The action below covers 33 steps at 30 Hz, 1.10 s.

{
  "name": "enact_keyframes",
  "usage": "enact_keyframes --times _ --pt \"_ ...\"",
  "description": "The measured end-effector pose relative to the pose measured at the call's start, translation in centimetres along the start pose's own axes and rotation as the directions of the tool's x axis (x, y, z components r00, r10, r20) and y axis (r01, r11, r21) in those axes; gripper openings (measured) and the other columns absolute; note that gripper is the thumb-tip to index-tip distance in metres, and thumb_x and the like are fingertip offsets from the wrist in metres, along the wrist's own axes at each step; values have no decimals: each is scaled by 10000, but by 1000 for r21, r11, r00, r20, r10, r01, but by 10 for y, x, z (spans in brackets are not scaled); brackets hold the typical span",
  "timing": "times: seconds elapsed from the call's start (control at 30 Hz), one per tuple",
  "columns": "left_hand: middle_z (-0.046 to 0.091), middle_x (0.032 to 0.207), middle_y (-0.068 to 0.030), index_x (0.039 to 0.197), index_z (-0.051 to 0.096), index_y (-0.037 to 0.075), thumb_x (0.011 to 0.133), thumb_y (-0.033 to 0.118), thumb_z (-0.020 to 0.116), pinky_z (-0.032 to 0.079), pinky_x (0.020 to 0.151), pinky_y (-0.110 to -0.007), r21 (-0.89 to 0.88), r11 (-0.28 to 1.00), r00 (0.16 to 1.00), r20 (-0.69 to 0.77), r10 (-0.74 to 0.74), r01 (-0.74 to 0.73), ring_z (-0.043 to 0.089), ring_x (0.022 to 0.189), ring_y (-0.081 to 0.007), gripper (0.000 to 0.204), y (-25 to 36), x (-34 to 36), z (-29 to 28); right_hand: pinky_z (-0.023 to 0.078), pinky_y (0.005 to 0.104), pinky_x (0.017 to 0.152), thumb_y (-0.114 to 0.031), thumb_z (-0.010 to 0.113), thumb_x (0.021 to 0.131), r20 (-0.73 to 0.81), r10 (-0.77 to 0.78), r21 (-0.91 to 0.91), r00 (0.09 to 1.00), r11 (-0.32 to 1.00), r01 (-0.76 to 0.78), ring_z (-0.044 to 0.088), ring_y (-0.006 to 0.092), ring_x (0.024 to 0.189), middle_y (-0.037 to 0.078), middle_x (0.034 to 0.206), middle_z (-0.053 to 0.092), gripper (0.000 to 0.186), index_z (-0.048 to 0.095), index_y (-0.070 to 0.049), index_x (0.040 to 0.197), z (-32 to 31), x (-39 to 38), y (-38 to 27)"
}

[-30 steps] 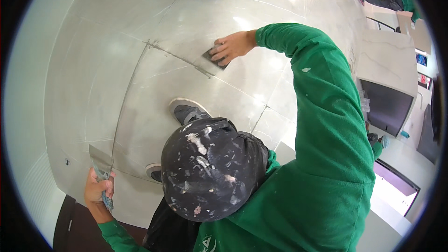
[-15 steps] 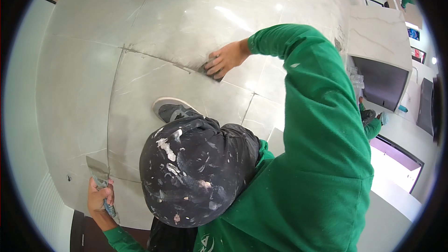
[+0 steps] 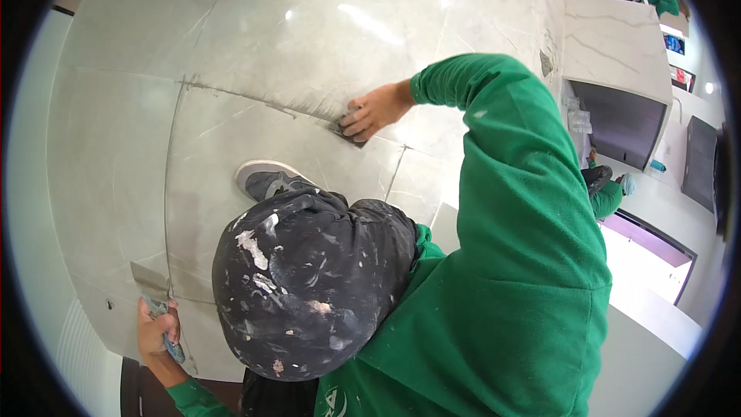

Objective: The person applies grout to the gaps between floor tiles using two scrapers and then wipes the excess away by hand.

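Toward twelve o'clock, right hand point(image 3: 373, 112) reaches out, fingers pressing a dark pad point(image 3: 345, 131) flat onto the tiled floor point(image 3: 255, 46). At eight o'clock, left hand point(image 3: 157, 330) grips a putty knife point(image 3: 154, 291), blade upward.

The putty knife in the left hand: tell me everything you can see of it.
The putty knife has a broad, flat, grey metal blade, wider at the tip, dulled and smeared as if with dried filler. Its handle looks blue-grey and is mostly hidden in the fist of the left hand, which grips it near the lower left edge of the view. The blade points up and away from the hand and lies over the pale glossy floor tile; whether it touches the tile cannot be told.
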<state>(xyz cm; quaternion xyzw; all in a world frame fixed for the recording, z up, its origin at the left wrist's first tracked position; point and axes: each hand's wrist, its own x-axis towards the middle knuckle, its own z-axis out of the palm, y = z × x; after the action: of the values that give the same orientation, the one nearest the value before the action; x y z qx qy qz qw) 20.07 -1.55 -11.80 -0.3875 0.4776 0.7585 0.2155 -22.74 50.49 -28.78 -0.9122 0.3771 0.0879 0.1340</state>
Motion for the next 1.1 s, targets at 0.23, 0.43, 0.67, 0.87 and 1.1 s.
enact_keyframes --times 0.23,0.43,0.67,0.87,1.1 --pt "480 534 -75 1033 542 -19 762 168 811 338 297 -260 -22 999 999 15 48 -47 389 326 -140 426 -4 1 -6 277 444 1085 -268 648 907 267 52 68 962 995 -72 314 252 1447 34 1519 425 523 520 -209 1411 24 -80 -9" --pt "459 523 -39 1063 531 -13 810 234 806 329 292 -245 3 1000 999 33 21 -21 386 325 -110 448 -4 3 -6 301 437 1072 -282 663 889 100 55 65 994 996 -61 312 250 1445 43 1532 410 565 505 -186 1422 21 -39 -43" --pt "472 521 -72 1026 539 -23 754 170 805 334 292 -261 -36 999 1000 0 32 -31 388 321 -141 427 -7 1 -13 319 441 1090 -224 648 900 225 70 186 972 976 -114 305 255 1449 36 1554 376 586 474 -215 1459 41 -85 -73" --pt "469 519 -68 1021 538 -19 754 176 807 331 294 -259 -3 1000 1000 -24 11 -11 386 321 -135 427 -7 4 -10 323 436 1077 -214 598 919 97 154 165 983 972 -169 309 250 1445 54 1510 424 514 483 -192 1419 30 -62 -107" --pt "495 564 -65 1112 522 -27 772 173 781 335 302 -255 9 999 998 -56 31 -30 402 336 -130 471 -12 -3 -11 368 444 1078 -162 688 845 352 382 112 854 889 -444 353 249 1412 43 1459 445 640 464 -244 1439 16 -92 -132"
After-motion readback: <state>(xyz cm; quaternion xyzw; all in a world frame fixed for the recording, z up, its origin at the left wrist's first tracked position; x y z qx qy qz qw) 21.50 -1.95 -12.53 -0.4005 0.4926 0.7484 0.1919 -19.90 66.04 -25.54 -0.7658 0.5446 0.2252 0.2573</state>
